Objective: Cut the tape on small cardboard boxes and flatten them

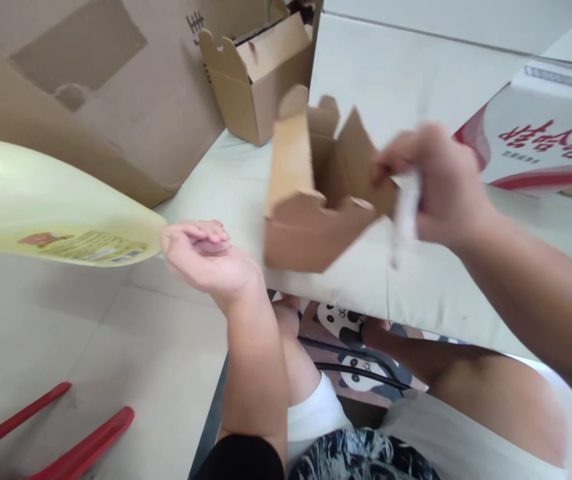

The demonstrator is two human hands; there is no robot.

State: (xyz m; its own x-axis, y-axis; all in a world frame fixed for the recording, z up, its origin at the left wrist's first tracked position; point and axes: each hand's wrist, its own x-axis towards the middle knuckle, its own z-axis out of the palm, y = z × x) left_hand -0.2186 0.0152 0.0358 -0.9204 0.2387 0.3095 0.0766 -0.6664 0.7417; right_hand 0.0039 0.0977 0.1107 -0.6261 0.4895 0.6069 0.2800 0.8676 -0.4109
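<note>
An open brown cardboard box (293, 233) sits on the pale padded surface in front of me, its flaps raised. My right hand (439, 180) is closed at the box's right flap, and a blurred white strip (406, 213) hangs from its fingers. Motion smears the fingertips, so I cannot tell whether they also grip the flap. To the left of the box, my left hand (211, 257) is turned palm up with its fingers curled in and nothing visible in them. Its knuckles meet the tip of a pale yellow, rounded object (66, 193) with a printed label.
A large cardboard carton (131, 113) fills the upper left. Beside it stands another small open box (261, 87). At the right is a white carton with red lettering (546, 133). Red bars (91, 443) cross the lower left, above pale floor tiles. A panda-patterned mat (336, 320) lies below.
</note>
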